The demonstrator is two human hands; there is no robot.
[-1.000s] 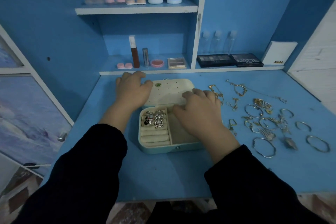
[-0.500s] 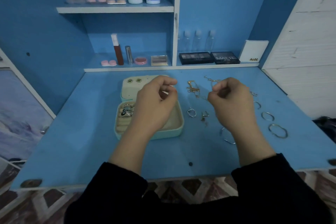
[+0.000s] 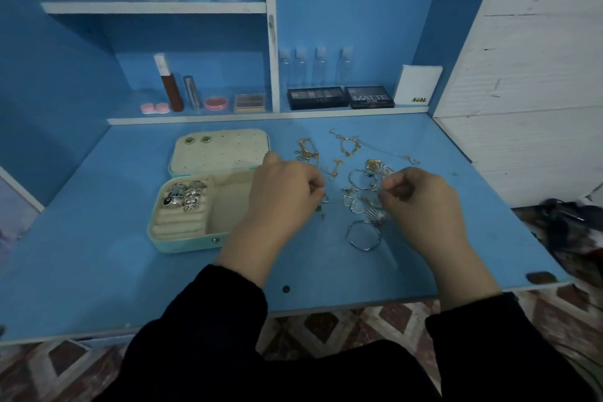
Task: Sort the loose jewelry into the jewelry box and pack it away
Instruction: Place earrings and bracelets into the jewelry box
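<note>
The mint jewelry box point(image 3: 182, 240) lies open at the left of the blue desk, its cream lid point(image 3: 222, 153) flat behind it with two studs pinned in. Several rings point(image 3: 184, 194) sit in the ring rolls, and the right compartment is partly hidden by my left hand point(image 3: 284, 186). That hand pinches a small gold piece point(image 3: 323, 201) just right of the box. My right hand point(image 3: 421, 196) is curled with its fingertips pinched together over the loose jewelry pile point(image 3: 362, 186); what it grips is tiny and hard to make out.
Gold chains point(image 3: 347, 143) lie toward the back of the desk and a silver bangle point(image 3: 363, 235) lies in front of the pile. Makeup palettes point(image 3: 339, 97), small bottles and tubes stand on the shelf behind. The desk's front edge point(image 3: 293, 313) is near my sleeves.
Both hands left the box, rose pinching something small to its right, and have since dropped lower and further right over the loose jewelry.
</note>
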